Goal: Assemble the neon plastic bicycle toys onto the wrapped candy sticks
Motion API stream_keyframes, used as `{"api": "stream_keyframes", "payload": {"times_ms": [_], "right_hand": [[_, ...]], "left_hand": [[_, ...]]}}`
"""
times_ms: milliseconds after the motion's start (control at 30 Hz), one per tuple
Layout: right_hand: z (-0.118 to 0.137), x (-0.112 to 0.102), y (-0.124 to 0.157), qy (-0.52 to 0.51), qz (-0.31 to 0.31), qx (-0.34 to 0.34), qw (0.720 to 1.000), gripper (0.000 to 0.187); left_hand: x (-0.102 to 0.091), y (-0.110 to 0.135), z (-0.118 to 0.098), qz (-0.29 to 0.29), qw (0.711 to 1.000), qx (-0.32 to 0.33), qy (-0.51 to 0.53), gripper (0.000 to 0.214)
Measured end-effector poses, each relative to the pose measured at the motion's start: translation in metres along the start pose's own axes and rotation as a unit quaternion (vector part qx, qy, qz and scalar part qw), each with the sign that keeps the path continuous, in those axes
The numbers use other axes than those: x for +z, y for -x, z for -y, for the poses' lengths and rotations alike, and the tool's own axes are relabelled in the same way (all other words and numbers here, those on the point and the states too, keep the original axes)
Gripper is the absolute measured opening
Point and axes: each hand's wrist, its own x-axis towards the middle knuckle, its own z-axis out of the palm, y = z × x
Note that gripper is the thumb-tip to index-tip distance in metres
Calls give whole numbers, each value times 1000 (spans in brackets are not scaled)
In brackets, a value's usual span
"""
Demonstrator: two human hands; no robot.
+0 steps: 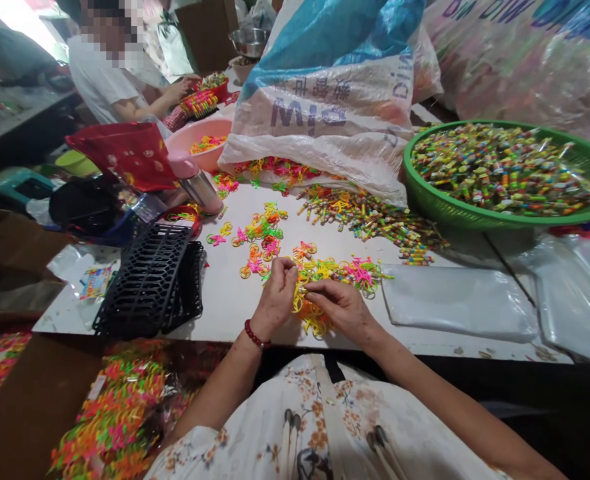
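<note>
My left hand [277, 297], with a dark red bead bracelet at the wrist, is closed in a pinch on a small yellow plastic toy [297, 293]. My right hand [342, 307] grips the same yellow piece from the right, fingers curled. Both hands rest at the near edge of the white table [235, 300], over a heap of small yellow, pink and orange plastic toys [325, 273]. More of these coloured pieces [259, 233] lie scattered farther back.
A green basket [445, 207] full of wrapped candies stands at the right, loose candies [375, 220] beside it. A big plastic sack [335, 100] lies behind. Black trays [149, 280] sit left, clear bags [459, 303] right. Another person [109, 73] works at the far left by a pink bowl [195, 137].
</note>
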Motion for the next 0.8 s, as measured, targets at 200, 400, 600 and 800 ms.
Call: {"api": "stream_keyframes", "payload": {"times_ms": [200,400,600,800], "right_hand": [[3,-5,1,-41,-35,77,996,22],[4,-7,3,-77,-43,74,993,25],[0,-6,4,-49,-52,68,995,22],[3,-13,0,32,-7,-11,999,20]], "left_hand": [[9,-3,0,-30,999,2,39,7],[9,-4,1,-18,999,2,44,7],[8,0,3,-8,999,9,43,8],[7,-4,4,-2,999,-17,46,9]]}}
